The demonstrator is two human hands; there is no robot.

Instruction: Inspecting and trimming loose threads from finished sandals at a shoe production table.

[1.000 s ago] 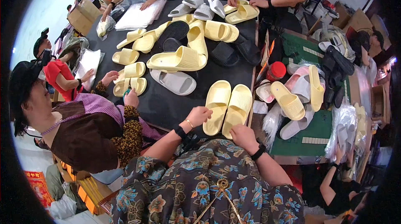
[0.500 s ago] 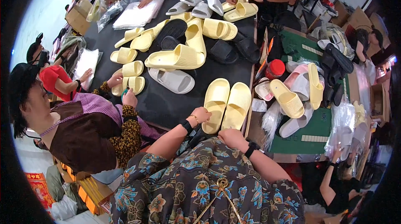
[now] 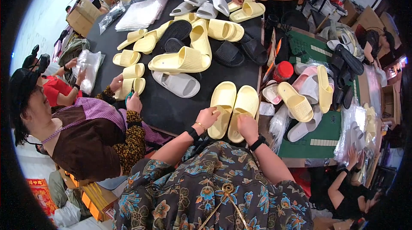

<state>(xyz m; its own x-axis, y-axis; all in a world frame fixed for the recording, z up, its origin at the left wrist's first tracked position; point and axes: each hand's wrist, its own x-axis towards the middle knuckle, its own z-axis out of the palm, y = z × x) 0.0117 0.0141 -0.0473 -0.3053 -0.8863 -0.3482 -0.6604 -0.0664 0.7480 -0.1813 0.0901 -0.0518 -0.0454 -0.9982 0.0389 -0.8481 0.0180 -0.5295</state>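
Note:
A pair of pale yellow slippers lies side by side in front of me, toes away: the left slipper (image 3: 224,95) and the right slipper (image 3: 246,100). My left hand (image 3: 207,117) is at the left slipper's inner-sole edge, fingers curled, fingertips over the footbed. Above the right slipper's footbed is my right hand (image 3: 247,128), knuckles up and fingers closed. What either hand may pinch is hidden. Just beyond lie a grey slipper (image 3: 176,84) and a larger yellow slipper (image 3: 182,60).
The black table (image 3: 165,112) bears more yellow, grey and black slippers and a stack of clear bags (image 3: 139,15). A co-worker (image 3: 81,140) at left handles small yellow slippers (image 3: 128,88). On the right, a green surface (image 3: 296,148) holds slippers and a red-lidded jar (image 3: 283,71).
My right hand has moved from the right slipper's heel forward over its footbed. My left hand has shifted slightly toward the left slipper. Co-workers at the far left have lifted bags.

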